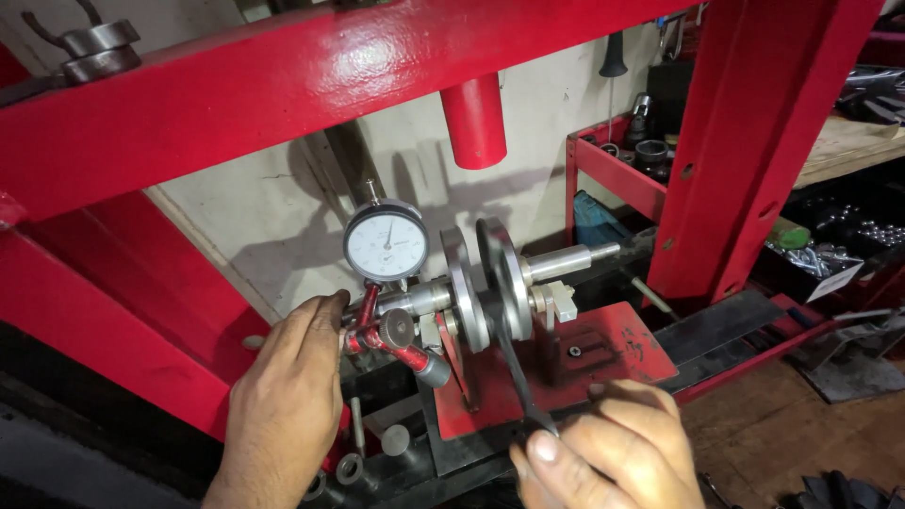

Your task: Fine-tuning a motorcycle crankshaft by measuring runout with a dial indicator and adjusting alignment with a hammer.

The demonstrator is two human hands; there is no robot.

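Resting at lower left, the left hand (287,396) loosely touched the dial indicator (385,242) stand; the right hand (613,452) pinched the crankshaft's (490,283) connecting rod (518,377) at centre frame; bumping the stand could likely spoil the reading.

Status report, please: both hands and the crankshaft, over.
Left hand on the dial gauge stand. Right hand pinching the connecting rod end. Crankshaft resting on red fixture. Nothing blocking.
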